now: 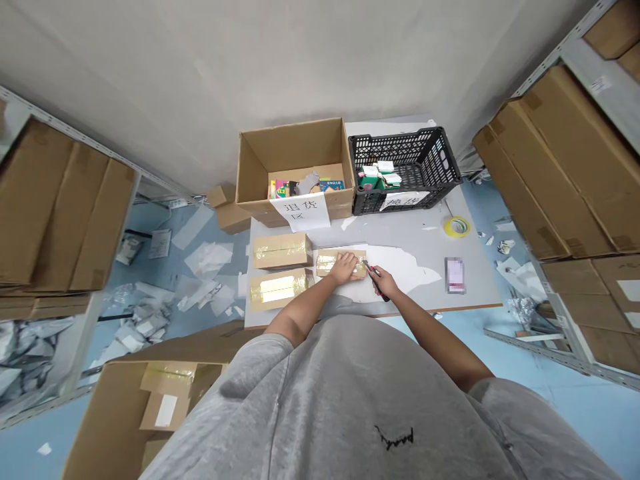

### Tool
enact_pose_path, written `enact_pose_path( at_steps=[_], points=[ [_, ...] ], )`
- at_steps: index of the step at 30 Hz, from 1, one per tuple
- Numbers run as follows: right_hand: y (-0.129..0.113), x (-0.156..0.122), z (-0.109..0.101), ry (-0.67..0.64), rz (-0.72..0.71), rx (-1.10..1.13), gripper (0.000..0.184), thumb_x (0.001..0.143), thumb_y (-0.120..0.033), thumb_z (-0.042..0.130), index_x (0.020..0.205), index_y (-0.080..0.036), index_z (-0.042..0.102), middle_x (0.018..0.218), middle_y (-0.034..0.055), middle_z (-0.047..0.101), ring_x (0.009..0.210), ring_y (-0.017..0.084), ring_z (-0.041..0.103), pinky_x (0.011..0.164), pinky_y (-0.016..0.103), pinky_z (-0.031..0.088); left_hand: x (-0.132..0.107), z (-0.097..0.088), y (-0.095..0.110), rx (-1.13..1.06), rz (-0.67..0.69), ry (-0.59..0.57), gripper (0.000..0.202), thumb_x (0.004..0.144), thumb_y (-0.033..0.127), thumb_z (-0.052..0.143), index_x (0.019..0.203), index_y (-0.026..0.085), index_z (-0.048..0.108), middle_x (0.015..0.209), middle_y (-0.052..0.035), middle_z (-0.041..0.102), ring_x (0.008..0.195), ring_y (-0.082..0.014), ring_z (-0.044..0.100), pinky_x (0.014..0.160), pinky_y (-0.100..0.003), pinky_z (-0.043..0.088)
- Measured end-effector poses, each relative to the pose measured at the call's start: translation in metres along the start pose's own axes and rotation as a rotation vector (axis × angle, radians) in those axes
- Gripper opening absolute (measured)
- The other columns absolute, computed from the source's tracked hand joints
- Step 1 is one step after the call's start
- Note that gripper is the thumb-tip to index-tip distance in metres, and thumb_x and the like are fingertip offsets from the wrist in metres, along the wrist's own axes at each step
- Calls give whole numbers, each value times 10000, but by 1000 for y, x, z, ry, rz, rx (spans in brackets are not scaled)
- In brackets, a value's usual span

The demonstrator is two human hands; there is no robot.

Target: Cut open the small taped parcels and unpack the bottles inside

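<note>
My left hand (344, 268) presses on top of a small taped cardboard box (327, 261), fingers bent over it and holding it against the table. In my right hand (385, 281) is a utility knife (372, 271) with a red and black handle. Its front end reaches the right end of the box; whether the blade touches the tape is too small to tell. Left of this box lie two more taped boxes, one farther back (281, 251) and one nearer me (277, 289). White paper (400, 267) spreads under and beside the small box.
At the table's back stand an open carton (295, 212) with books and a black crate (405, 201) with small green-white boxes. Yellow tape (457, 227) and a phone (455, 275) lie right. Shelves flank the table; a large carton (105, 413) stands near left. Paper scraps litter the floor.
</note>
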State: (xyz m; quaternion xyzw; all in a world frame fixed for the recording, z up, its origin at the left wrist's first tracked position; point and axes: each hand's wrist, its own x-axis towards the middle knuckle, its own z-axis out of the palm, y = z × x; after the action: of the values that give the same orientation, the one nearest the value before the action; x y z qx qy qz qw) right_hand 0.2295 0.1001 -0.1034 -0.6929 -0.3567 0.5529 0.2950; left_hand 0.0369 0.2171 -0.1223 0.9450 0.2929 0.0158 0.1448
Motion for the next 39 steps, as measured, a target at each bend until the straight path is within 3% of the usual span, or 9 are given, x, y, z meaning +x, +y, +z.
enact_pose_path(
  at_steps=[13,17,20,23,28,32,35,37,39],
  points=[
    [3,-3,11,69,33,-70,235,991,-430,475,1057,-245,604,509,-89,531,351,123,528,362,187,390,-5,-1,4,8,64,-23,606,957,670,551,1238,134,595,1216,-185,590,1183,-344,514,990,-431,364],
    [-1,-5,12,66,30,-134,229,998,-420,474,1071,-251,611,505,-92,523,353,121,535,367,181,381,-1,-1,5,-47,-4,-29,585,929,628,623,1245,137,592,1221,-183,597,1186,-341,523,1013,-436,382],
    [5,-12,6,22,45,-166,243,992,-445,496,1082,-253,614,512,-90,531,343,123,528,355,184,367,1,-3,5,-97,-67,7,694,863,629,705,1332,140,556,1352,-202,558,1281,-353,490,1088,-462,356],
    [10,-17,-3,50,66,-104,261,986,-476,500,1089,-254,593,545,-85,545,350,120,523,359,187,382,4,-11,1,-97,-104,35,932,791,653,748,1502,136,439,1572,-228,397,1457,-379,348,1199,-506,246],
    [5,-13,-8,203,110,-72,305,1023,-473,407,1204,-263,537,694,-52,615,438,128,586,457,223,484,10,-33,-8,-25,-90,-154,1166,701,636,798,1645,216,258,1629,-193,359,1467,-395,341,1204,-525,231],
    [-13,-3,-1,233,124,-290,420,1045,-369,386,1441,-245,454,977,51,724,671,182,705,694,305,568,21,-44,-1,23,-387,-188,1200,756,750,696,1681,247,120,1590,-220,393,1402,-424,414,1130,-549,339],
    [-30,4,9,245,59,-462,549,1050,-323,403,1588,-237,341,1298,141,668,1046,252,713,931,362,530,37,-47,8,45,-688,-216,1172,808,825,570,1685,261,35,1655,-257,259,1328,-430,500,1025,-537,457],
    [-39,8,16,238,58,-524,603,1057,-341,405,1635,-231,273,1406,172,598,1177,284,665,994,380,495,50,-49,10,31,-836,-295,1145,817,856,514,1684,254,69,1682,-272,177,1292,-435,538,900,-492,540],
    [-45,9,23,221,73,-542,642,1061,-398,417,1653,-231,233,1415,179,579,1200,299,649,1000,384,486,61,-51,6,0,-949,-356,1082,839,857,460,1669,216,190,1662,-283,219,1305,-454,530,792,-452,580]
  ],
)
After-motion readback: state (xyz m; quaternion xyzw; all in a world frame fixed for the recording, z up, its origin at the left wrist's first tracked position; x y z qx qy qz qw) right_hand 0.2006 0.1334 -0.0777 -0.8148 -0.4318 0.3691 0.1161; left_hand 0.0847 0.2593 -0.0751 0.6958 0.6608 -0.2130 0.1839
